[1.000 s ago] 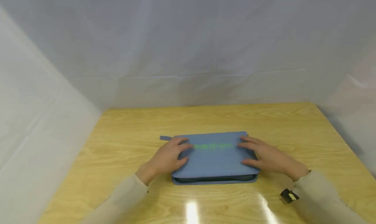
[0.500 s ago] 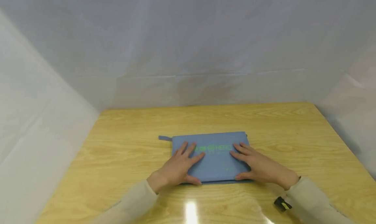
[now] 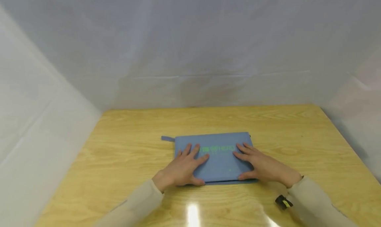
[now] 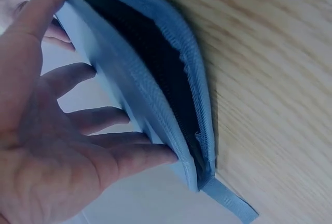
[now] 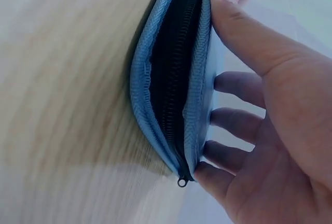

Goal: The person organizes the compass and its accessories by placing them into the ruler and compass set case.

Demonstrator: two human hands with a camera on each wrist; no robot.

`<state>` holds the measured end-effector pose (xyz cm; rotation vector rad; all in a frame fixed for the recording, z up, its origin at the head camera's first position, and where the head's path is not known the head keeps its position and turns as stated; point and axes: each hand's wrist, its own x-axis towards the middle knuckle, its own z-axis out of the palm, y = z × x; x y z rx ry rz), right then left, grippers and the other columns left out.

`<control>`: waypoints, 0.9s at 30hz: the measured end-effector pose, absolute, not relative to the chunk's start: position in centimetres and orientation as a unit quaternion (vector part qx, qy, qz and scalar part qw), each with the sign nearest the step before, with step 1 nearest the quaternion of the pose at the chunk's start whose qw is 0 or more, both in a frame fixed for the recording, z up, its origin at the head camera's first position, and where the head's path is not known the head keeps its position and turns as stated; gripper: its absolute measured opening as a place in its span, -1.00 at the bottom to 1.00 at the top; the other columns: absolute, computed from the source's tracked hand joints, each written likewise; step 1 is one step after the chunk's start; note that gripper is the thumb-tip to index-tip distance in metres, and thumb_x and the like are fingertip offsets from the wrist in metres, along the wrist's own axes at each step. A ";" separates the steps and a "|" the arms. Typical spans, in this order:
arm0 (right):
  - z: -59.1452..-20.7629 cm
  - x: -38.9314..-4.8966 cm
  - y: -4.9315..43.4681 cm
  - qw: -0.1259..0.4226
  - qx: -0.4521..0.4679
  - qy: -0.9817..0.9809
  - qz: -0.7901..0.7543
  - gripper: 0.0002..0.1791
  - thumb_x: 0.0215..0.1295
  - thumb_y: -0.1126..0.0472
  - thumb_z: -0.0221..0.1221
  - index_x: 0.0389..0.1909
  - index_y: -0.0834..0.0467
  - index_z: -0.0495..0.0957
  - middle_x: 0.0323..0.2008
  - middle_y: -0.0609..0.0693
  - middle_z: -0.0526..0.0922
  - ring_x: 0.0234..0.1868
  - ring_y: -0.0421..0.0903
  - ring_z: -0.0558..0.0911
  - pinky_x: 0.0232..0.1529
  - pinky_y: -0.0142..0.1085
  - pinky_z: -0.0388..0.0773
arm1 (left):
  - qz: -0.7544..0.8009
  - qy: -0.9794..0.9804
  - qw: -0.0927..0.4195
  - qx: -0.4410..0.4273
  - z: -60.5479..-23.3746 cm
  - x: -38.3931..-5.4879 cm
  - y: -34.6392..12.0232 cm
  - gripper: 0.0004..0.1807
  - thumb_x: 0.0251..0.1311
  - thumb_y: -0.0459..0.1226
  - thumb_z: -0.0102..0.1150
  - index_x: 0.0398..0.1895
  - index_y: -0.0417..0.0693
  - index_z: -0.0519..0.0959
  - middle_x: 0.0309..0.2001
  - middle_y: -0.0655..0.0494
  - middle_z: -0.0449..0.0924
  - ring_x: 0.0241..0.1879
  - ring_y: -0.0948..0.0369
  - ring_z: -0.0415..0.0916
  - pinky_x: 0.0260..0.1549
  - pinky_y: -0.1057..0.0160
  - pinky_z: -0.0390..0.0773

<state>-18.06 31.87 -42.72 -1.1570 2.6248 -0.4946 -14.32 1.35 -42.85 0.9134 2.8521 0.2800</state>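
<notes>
A blue zip pouch (image 3: 221, 165) with green printing lies flat on the table. My left hand (image 3: 183, 169) rests on its left part with fingers spread, the thumb at the near edge. On the right part lies my right hand (image 3: 263, 164), its fingers also spread and touching the cover. Both wrist views show the pouch's side, where a dark band with zip teeth (image 5: 174, 79) runs between two blue edges. A small zip ring (image 5: 182, 182) hangs at one corner. From the far left corner sticks out a blue fabric strap (image 3: 167, 138).
The pouch is on a wood-grain table (image 3: 134, 147). Pale sheeting hangs behind the table (image 3: 190, 48) and at both sides. A small black item with a yellow patch (image 3: 283, 202) is beside the right sleeve.
Both hands have come further in over the pouch and nearer the front edge, the left one moving right. The pouch's top has flattened, narrowing the dark gap at the front.
</notes>
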 end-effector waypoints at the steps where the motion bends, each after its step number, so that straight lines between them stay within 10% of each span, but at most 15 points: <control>1: -42.7 -18.2 31.9 0.114 -0.396 0.896 -0.168 -0.04 0.13 -0.29 0.19 0.37 0.30 0.23 0.42 0.32 0.01 0.40 0.34 -0.06 0.25 0.19 0.10 | 0.091 0.946 0.064 0.304 -42.9 -14.5 1.4 -0.07 0.01 0.21 0.28 0.43 0.06 0.25 0.42 -0.32 -0.02 0.33 -0.38 -0.09 0.09 -0.39 0.17; 27: -42.5 -23.1 31.4 0.121 -0.354 0.911 -0.174 -0.01 0.06 -0.28 0.27 0.38 0.26 0.22 0.44 0.26 -0.02 0.42 0.30 -0.12 0.29 0.16 0.03 | 0.076 0.949 0.102 0.289 -42.2 -20.5 1.7 -0.05 -0.05 0.21 0.34 0.43 0.15 0.24 0.45 -0.23 -0.05 0.38 -0.30 -0.13 0.16 -0.30 0.16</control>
